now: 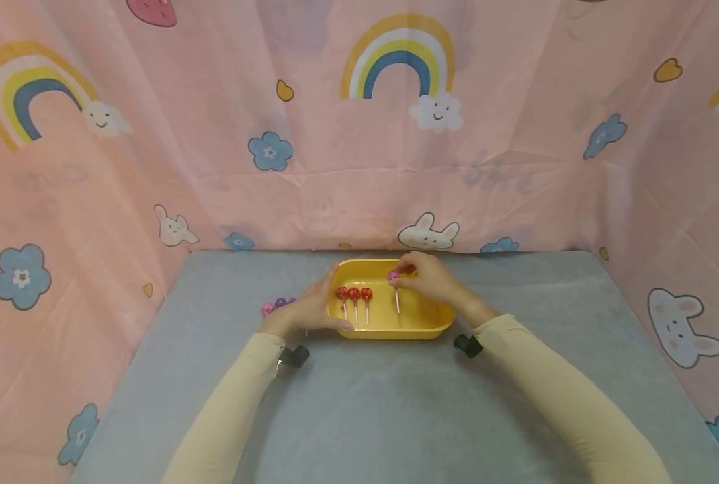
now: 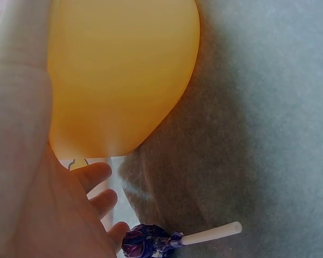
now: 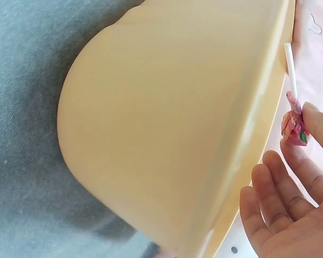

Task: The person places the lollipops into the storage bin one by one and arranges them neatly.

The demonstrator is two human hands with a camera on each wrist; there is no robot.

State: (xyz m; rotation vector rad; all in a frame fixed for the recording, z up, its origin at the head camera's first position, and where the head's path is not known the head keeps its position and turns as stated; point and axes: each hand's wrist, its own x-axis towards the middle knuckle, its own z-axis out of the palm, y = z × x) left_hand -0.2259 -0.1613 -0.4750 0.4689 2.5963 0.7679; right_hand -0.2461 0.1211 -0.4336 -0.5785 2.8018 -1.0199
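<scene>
One pink lollipop (image 1: 394, 275) hung head up over the right half of the yellow tray (image 1: 416, 334), pinched by its round head between the thumb and finger of the right hand (image 1: 430, 277); whether its stick met the tray floor, I could not tell. It looked light, with a hard head that might crack if dropped, a crinkly, slightly slippery wrapper and a thin, stiff stick, so the head or the twist just below it seemed the surest hold. Three red lollipops (image 1: 354, 294) lay side by side in the tray's left half, sticks toward the person. The left hand (image 1: 308, 310), spread wide, rested against the tray's left end. Just beyond it, purple and pink lollipops (image 1: 268, 308) lay on the grey table (image 1: 384, 417), with a pink patterned cloth (image 1: 323, 208) hanging behind
</scene>
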